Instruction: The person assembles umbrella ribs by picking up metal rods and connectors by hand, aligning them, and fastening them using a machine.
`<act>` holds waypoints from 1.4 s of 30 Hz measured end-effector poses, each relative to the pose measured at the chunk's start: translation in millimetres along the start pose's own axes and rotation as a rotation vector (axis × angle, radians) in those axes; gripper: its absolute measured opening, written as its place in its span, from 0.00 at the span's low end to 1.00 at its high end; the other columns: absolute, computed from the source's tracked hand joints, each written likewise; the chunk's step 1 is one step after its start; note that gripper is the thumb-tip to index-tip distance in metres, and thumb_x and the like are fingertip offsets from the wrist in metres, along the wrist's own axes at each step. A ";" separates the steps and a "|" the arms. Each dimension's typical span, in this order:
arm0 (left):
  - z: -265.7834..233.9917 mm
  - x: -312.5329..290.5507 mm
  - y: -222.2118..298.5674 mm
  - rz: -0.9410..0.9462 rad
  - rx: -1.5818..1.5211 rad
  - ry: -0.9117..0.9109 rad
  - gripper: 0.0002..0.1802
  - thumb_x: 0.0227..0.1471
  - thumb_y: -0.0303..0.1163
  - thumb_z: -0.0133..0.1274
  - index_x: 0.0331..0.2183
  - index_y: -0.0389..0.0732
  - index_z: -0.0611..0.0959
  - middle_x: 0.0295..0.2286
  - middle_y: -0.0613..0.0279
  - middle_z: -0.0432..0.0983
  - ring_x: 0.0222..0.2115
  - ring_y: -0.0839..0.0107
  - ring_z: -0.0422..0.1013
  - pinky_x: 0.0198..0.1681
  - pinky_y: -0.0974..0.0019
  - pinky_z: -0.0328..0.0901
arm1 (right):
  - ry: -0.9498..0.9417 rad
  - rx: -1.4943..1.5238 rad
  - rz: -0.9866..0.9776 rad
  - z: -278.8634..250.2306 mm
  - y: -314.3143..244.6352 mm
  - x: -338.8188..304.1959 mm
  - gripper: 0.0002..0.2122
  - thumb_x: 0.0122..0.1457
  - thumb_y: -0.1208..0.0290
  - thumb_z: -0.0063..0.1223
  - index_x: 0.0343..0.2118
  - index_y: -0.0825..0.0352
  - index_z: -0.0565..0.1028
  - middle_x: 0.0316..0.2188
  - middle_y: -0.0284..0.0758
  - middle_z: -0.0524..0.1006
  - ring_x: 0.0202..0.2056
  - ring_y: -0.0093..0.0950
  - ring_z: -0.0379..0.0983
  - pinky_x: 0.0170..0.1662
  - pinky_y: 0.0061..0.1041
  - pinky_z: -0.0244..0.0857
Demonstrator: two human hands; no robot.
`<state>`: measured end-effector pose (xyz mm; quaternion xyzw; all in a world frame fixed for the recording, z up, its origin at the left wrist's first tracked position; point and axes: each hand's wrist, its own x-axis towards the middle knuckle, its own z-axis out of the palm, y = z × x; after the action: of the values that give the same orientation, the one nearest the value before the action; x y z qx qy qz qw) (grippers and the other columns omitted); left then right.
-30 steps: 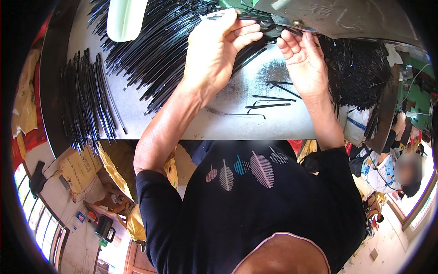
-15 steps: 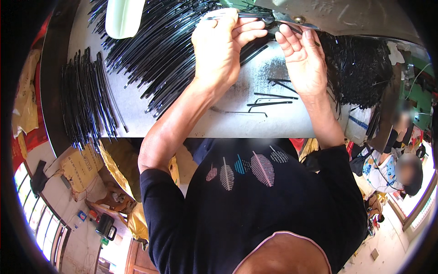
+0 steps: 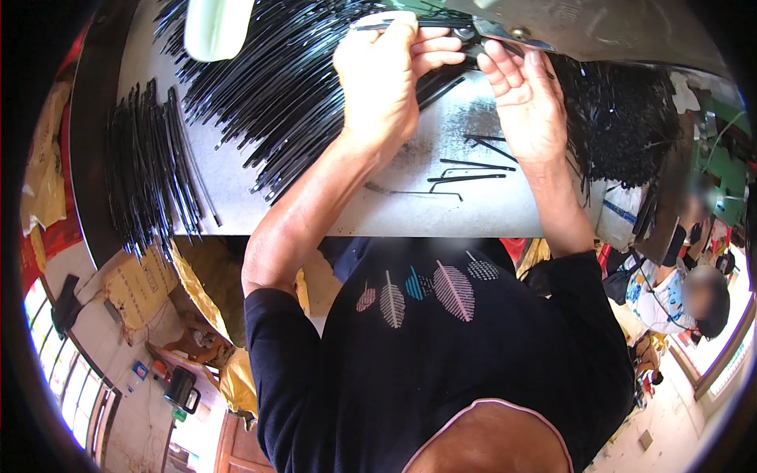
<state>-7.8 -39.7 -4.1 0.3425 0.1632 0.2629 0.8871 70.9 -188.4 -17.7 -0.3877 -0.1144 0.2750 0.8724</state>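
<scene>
Several thin black strips point(image 3: 367, 27) lie across my left hand point(image 3: 377, 87), which is closed on them at the top of the table. Their right ends reach a dark round part point(image 3: 465, 34) under the edge of a metal machine point(image 3: 599, 27). My right hand point(image 3: 527, 110) is raised just below that edge, palm showing and fingers curled. A dark strip end point(image 3: 552, 76) shows beside its fingertips; the grip is partly hidden. A large fan of similar black strips point(image 3: 252, 102) spreads to the left of my left hand.
A smaller bundle of black strips point(image 3: 154, 165) lies at the table's left edge. A pale green trough point(image 3: 218, 27) stands over the big pile. Short bent black pieces point(image 3: 473, 176) lie below my right hand. A dark tangled heap point(image 3: 623, 118) is at the right. Another person point(image 3: 670, 292) is farther right.
Both hands have shifted very slightly, with the left hand still on the strips. The right fingertips are a little closer to the machine's edge.
</scene>
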 end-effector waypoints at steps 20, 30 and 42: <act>-0.1 -6.8 25.7 -0.146 0.301 -0.161 0.09 0.53 0.31 0.49 0.32 0.33 0.74 0.25 0.50 0.75 0.25 0.61 0.75 0.30 0.61 0.73 | 0.185 -2.236 -0.545 -48.2 -156.5 -62.5 0.11 0.42 0.72 0.60 0.32 0.63 0.78 0.30 0.31 0.74 0.36 0.32 0.69 0.38 0.29 0.64; -8.6 -22.5 22.4 -0.525 0.066 -0.166 0.10 0.51 0.31 0.52 0.34 0.35 0.76 0.24 0.60 0.74 0.25 0.71 0.72 0.30 0.67 0.70 | -0.473 -1.829 -0.931 8.3 -46.0 -10.1 0.09 0.43 0.76 0.55 0.31 0.64 0.77 0.21 0.29 0.72 0.23 0.25 0.70 0.28 0.23 0.67; -9.4 -17.0 5.5 -0.135 0.538 -0.166 0.07 0.48 0.26 0.54 0.31 0.33 0.78 0.19 0.62 0.74 0.17 0.79 0.68 0.19 0.76 0.63 | -0.002 -0.913 0.020 34.1 -3.6 1.2 0.06 0.54 0.72 0.54 0.28 0.69 0.76 0.17 0.29 0.74 0.18 0.13 0.69 0.20 0.12 0.62</act>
<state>-27.9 -41.2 -5.2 0.5741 0.1764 0.1215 0.7902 59.2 -168.8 7.9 -0.7332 -0.2211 0.2052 0.6095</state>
